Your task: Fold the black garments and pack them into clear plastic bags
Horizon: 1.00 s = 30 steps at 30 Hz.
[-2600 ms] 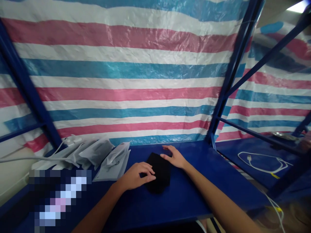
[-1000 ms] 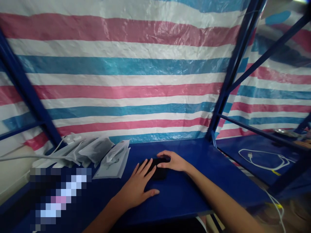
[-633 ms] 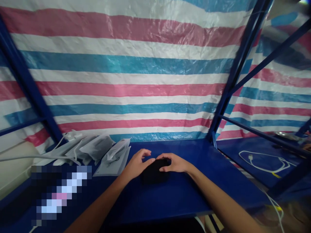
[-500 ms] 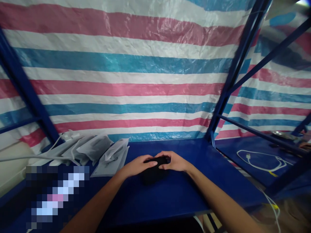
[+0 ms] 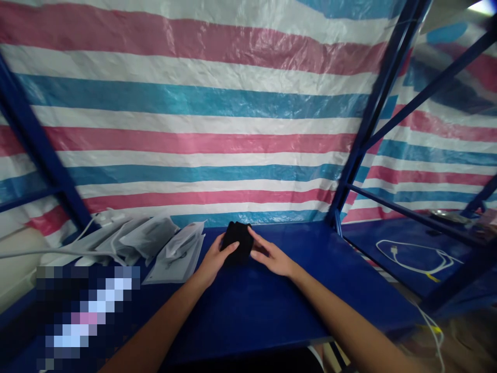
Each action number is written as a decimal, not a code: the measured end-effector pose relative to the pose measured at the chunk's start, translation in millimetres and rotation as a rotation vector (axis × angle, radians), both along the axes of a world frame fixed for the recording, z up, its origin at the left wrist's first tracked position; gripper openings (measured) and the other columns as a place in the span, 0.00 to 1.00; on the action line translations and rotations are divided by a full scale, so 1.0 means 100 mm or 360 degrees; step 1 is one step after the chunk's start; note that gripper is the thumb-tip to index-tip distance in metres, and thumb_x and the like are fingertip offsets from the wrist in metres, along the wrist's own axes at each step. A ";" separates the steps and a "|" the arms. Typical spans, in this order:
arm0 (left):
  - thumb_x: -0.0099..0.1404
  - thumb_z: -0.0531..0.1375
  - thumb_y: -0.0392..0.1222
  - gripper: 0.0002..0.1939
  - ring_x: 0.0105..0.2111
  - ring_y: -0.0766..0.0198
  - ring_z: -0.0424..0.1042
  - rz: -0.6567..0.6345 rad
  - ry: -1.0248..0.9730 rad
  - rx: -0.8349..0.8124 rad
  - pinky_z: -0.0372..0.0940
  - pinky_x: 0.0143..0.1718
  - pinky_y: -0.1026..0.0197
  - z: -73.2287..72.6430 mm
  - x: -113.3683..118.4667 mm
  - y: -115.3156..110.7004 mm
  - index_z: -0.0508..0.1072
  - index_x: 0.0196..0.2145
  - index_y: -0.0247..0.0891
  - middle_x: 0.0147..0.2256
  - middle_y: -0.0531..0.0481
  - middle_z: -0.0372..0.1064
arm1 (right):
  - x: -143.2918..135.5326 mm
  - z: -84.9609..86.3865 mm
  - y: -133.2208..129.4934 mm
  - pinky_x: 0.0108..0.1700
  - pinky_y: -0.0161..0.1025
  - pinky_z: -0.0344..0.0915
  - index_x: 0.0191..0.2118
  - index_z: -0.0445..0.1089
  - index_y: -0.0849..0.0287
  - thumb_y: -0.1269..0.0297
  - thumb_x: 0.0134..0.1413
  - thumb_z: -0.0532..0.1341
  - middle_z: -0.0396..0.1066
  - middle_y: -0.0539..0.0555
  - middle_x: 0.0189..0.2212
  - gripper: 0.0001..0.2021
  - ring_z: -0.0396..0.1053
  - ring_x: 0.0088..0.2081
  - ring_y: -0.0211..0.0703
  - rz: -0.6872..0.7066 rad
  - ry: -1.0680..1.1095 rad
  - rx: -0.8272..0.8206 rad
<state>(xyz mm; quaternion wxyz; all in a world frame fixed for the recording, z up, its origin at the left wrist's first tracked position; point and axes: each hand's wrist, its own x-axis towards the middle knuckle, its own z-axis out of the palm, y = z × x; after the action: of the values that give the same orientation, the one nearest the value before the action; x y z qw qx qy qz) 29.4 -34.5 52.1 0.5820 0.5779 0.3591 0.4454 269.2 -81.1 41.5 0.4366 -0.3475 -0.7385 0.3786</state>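
A person's left hand (image 5: pixel 213 260) clamps a folded black cloth (image 5: pixel 237 244) above a blue bench (image 5: pixel 272 321) as the right hand (image 5: pixel 275 258), fingers parted, steadies its edge, a light hold that could let the folds slip open.

**Two bare hands on folded black cloth item, blue tabletop**

Left hand (image 5: pixel 213 258) grips left side of folded black fabric-like item (image 5: pixel 238 243), thumb on its near face. Right hand (image 5: pixel 275 256) at its right side, fingertips against the edge. Both above shiny blue tabletop (image 5: pixel 295 295). Left of them: translucent flat plastic pouches (image 5: pixel 149 238), plus a pixelated patch. Behind: red, white and blue striped plastic sheet (image 5: pixel 217 140). Right, past blue metal frame (image 5: pixel 359 137): coiled white cable (image 5: pixel 417 267).
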 end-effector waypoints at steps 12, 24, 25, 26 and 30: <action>0.80 0.51 0.55 0.28 0.61 0.51 0.73 -0.0205 0.0947 0.1012 0.64 0.64 0.46 0.02 -0.21 -0.05 0.62 0.72 0.46 0.61 0.44 0.73 | -0.02 -0.03 0.09 0.69 0.60 0.63 0.59 0.76 0.47 0.48 0.56 0.74 0.76 0.55 0.60 0.26 0.72 0.62 0.58 -0.0280 0.0164 -0.0045; 0.68 0.56 0.34 0.29 0.55 0.44 0.76 0.0536 0.2045 0.0986 0.68 0.58 0.46 -0.05 -0.98 0.59 0.70 0.66 0.35 0.56 0.34 0.77 | 0.16 -0.22 0.32 0.57 0.54 0.74 0.61 0.73 0.50 0.45 0.52 0.75 0.78 0.55 0.52 0.33 0.78 0.51 0.54 -0.0557 0.0261 -0.0229; 0.67 0.57 0.34 0.30 0.54 0.44 0.78 0.0568 0.1982 0.0927 0.69 0.57 0.46 -0.02 -0.98 0.60 0.70 0.66 0.35 0.54 0.34 0.78 | 0.17 -0.22 0.32 0.58 0.55 0.73 0.61 0.73 0.50 0.45 0.53 0.74 0.78 0.55 0.53 0.32 0.77 0.52 0.54 -0.0571 0.0229 -0.0189; 0.66 0.58 0.34 0.31 0.52 0.44 0.79 0.0595 0.1893 0.0868 0.70 0.56 0.47 0.01 -0.97 0.59 0.70 0.66 0.35 0.52 0.35 0.80 | 0.17 -0.22 0.32 0.60 0.55 0.71 0.61 0.73 0.50 0.46 0.55 0.73 0.77 0.55 0.54 0.31 0.76 0.54 0.54 -0.0598 0.0189 -0.0137; 0.67 0.59 0.41 0.27 0.42 0.52 0.82 0.0483 0.1408 0.0869 0.73 0.49 0.53 0.12 -0.86 0.45 0.74 0.63 0.40 0.46 0.44 0.83 | 0.16 -0.19 0.30 0.68 0.58 0.63 0.60 0.75 0.48 0.47 0.63 0.68 0.73 0.57 0.57 0.23 0.71 0.61 0.55 -0.0752 -0.0015 0.0173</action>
<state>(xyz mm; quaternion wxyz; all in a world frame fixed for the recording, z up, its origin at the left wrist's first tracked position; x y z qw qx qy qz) -56.2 10.6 64.1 0.1330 0.7821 0.5206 0.3157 285.6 -50.9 22.3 0.5278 -0.4881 -0.6580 0.2240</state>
